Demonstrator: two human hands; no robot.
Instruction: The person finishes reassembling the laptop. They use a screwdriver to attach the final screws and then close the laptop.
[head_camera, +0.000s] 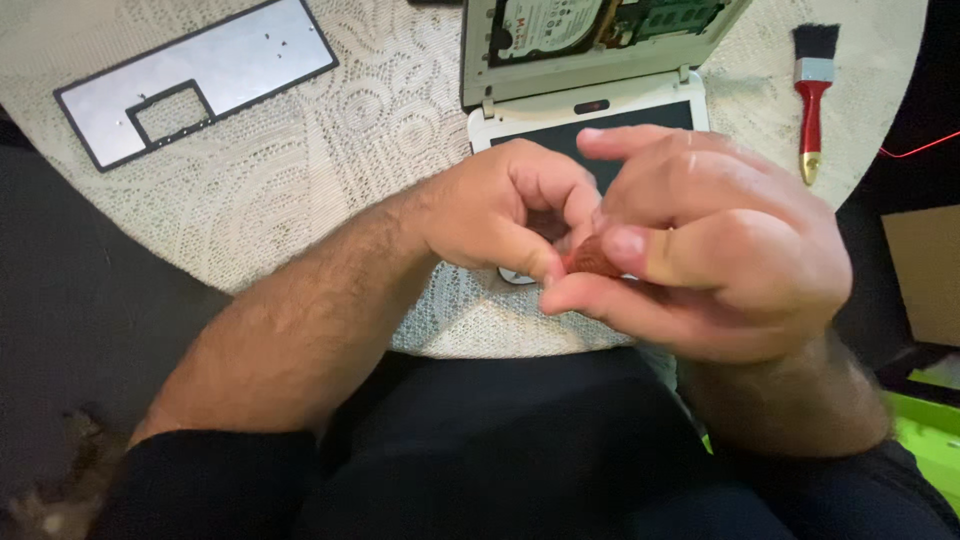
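Our left hand (505, 205) and right hand (715, 250) are brought together over our lap, just in front of the table edge, both pinching a small reddish-brown piece (592, 258) between thumb and fingertips. It is mostly hidden by the fingers, so we cannot tell its full shape; what shows looks narrow, dull and rust-coloured. Behind the hands lies a small white laptop (590, 105), opened up with its underside exposed: the round drive and a green board show. Its flat grey cover panel (200, 75) lies well apart to the left on the lace tablecloth (380, 130), so we judge the opening-up done and the inside work under way. A red-handled brush (812, 90) lies to the right
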